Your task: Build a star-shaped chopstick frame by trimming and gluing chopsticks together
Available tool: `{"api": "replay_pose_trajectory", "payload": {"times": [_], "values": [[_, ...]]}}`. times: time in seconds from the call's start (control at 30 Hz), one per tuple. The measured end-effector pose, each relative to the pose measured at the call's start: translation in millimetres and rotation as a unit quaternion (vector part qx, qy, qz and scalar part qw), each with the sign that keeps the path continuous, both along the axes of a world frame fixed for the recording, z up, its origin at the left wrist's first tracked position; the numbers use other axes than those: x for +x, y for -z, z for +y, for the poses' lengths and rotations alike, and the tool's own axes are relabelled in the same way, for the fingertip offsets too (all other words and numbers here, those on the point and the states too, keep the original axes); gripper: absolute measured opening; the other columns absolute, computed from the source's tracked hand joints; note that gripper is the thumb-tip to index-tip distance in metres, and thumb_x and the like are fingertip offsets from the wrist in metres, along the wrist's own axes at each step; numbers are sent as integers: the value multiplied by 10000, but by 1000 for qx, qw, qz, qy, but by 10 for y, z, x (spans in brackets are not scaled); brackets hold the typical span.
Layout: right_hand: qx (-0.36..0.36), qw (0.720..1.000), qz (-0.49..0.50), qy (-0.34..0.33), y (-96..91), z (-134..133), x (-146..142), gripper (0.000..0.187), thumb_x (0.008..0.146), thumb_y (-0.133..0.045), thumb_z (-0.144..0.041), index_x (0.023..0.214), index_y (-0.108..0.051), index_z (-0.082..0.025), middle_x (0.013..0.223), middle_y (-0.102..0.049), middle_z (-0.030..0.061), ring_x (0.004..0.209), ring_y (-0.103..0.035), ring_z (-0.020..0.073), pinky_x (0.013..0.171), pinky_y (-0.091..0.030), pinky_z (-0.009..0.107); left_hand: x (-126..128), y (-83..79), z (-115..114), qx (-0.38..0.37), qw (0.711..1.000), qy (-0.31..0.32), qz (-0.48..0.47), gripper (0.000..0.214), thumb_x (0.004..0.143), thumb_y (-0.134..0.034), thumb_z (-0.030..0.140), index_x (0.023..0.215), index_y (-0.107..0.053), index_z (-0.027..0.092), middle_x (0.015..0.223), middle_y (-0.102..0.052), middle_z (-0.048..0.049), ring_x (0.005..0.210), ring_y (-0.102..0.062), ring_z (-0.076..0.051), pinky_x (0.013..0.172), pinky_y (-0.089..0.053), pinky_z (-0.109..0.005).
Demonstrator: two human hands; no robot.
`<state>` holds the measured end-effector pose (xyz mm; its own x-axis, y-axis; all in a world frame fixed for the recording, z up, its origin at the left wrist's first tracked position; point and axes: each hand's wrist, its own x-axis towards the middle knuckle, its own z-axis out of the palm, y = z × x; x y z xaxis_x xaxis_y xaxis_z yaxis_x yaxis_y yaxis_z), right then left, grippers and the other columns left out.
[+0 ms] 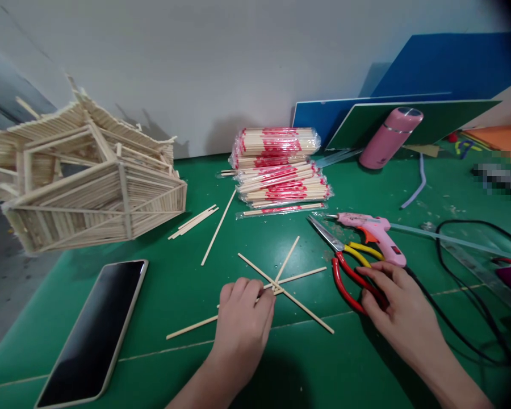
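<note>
My left hand [244, 326] is closed on thin wooden chopsticks, close to where several of them cross on the green table. One crossed chopstick [309, 311] slants to the lower right; another end [187, 329] sticks out left of the hand. Fingers of my right hand [394, 304] are wrapped about a red handle of long-nose pliers [343, 289], which rest on the table with their silver jaws pointing to the upper left. Yellow handles [364, 250] show beside the red ones; I cannot tell whether they belong to a second tool. A pink glue gun [385, 236] lies just beyond the pliers.
At left stand a model building of sticks [89, 199] and a phone [96, 329]. Loose sticks [196, 221] lie near wrapped chopstick bundles [281, 170]. Behind are a pink bottle [389, 139] and blue and green boards [353, 128]. A black cable [477, 301] loops at right.
</note>
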<state>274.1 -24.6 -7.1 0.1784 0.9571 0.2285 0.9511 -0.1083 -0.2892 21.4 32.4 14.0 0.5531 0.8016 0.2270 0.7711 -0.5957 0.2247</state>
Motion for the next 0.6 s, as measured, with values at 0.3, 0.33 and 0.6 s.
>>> {"api": "replay_pose_trajectory", "payload": {"times": [0.3,0.33,0.6], "values": [[-4,1000,-8,5,-10,0,-6,295,745,-435,-274,969,-594,-165,1032,-490,104,934,-506,248,758,-455,377,-9,39,0,-22,1000,-2,-18,198,822,-421,152,767,-611,166,729,-582,-38,702,-460,-179,598,-286,-319],[-3,1000,-7,5,-11,1,-7,295,745,-434,-275,965,-596,-163,1028,-491,104,931,-506,248,753,-456,378,-9,41,0,-24,1000,-2,-19,198,821,-421,150,762,-610,163,728,-583,-38,701,-462,-179,597,-286,-317],[2,1000,-3,2,-12,8,-9,308,739,-440,-268,968,-605,-144,1030,-493,111,929,-507,249,761,-456,380,-2,43,16,-15,1000,9,-24,203,819,-417,143,744,-605,147,727,-598,-41,691,-473,-179,594,-295,-316]]}}
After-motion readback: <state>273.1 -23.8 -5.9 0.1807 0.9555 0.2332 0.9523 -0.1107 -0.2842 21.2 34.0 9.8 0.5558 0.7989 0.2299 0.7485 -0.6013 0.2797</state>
